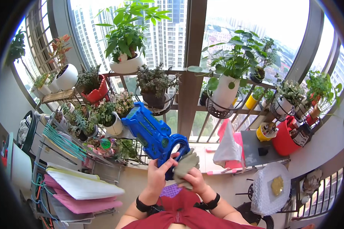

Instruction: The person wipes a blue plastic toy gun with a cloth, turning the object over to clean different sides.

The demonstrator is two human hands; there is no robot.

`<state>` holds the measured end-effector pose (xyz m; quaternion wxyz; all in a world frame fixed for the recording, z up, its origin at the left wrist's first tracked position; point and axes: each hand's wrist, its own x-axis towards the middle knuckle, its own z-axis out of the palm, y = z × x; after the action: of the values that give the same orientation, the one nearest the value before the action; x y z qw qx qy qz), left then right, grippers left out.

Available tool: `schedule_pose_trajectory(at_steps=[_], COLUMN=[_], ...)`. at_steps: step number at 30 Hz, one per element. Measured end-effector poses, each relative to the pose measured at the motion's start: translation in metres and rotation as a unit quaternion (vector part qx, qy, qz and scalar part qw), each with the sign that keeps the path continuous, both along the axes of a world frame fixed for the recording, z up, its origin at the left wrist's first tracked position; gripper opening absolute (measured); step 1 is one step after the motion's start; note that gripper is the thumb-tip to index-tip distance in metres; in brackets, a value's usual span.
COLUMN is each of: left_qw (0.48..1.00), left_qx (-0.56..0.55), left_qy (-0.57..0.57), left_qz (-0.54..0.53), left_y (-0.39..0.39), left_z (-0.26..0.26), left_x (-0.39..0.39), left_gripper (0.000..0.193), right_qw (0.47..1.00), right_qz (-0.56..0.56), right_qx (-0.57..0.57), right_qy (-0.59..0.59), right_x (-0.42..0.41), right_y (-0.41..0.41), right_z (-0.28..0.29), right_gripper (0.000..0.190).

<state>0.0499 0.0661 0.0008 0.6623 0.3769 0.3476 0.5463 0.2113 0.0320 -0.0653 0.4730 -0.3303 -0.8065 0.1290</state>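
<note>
A blue plastic toy gun (153, 133) with dark green inlays points up and left in front of me. Around its lower grip end, my left hand (160, 173) has its fingers and thumb closed. My right hand (195, 179) grips a grey-green cloth (187, 169), perhaps a glove or rag, held against the toy's looped handle. The cloth hides part of that handle and some of my right fingers. Both wrists wear black straps.
On the left, a metal drying rack (43, 143) carries folded towels (83, 183) and teal hangers (63, 140). Potted plants line the window railing (196, 127). A red bucket (286, 140) stands on the right ledge, above a bubble-wrapped round seat (271, 189). A purple mat (172, 190) lies below my hands.
</note>
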Motion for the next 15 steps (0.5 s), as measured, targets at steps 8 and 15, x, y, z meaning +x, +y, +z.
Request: schedule_pose_trajectory(at_steps=[8,15], left_qw=[0.984,0.985], left_qx=[0.119,0.162], left_qy=[0.12,0.055], left_qz=[-0.058,-0.019], left_y=[-0.008,-0.013], left_z=[-0.031,0.021], left_x=[0.014,0.006], left_gripper=[0.015,0.022], right_qw=[0.984,0.966], right_qz=[0.016,-0.195], right_qx=[-0.009,0.166], right_qy=[0.179,0.025], right_x=[0.009,-0.041], right_y=[0.059,0.03], right_z=[-0.032,0.114], right_gripper=[0.07,0.058])
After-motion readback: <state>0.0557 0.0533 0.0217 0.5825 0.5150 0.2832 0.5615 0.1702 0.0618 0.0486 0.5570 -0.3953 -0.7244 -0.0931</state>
